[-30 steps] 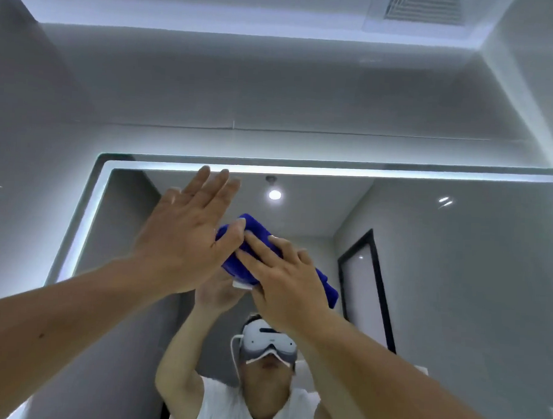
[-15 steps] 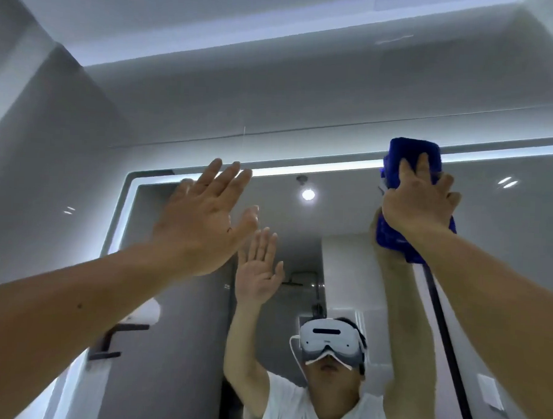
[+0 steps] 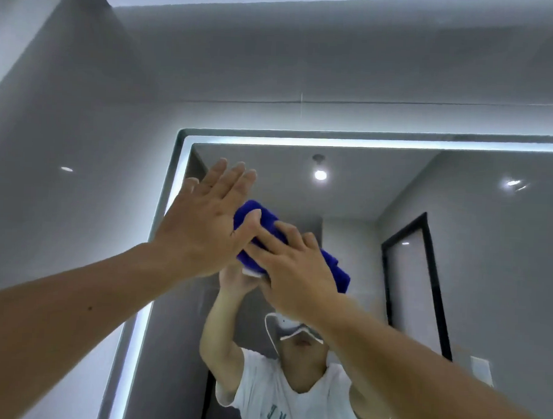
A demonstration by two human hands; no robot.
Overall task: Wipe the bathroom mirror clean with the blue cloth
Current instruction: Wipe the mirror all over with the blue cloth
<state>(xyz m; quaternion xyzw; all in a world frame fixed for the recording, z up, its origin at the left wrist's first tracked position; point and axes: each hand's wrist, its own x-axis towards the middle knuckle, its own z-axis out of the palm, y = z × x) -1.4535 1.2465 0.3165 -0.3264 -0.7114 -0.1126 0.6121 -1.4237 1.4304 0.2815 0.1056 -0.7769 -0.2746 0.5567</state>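
The bathroom mirror (image 3: 476,237) fills the right and lower part of the view, framed by a lit strip. A folded blue cloth (image 3: 262,221) lies flat against the glass near its upper left. My right hand (image 3: 294,270) presses the cloth onto the mirror with fingers spread over it. My left hand (image 3: 204,228) is raised flat beside it, fingers straight, palm toward the glass near the mirror's left edge, its thumb overlapping the cloth's left end. Part of the cloth is hidden under both hands.
Grey wall (image 3: 80,169) runs left of and above the mirror, with the ceiling edge higher up. The mirror's lit left edge (image 3: 175,186) is close to my left hand. The reflection shows a person in a white shirt, a ceiling lamp and a dark door frame.
My right hand has swept the cloth from the mirror's upper right back down and left until it meets my left hand. The view has swung right.
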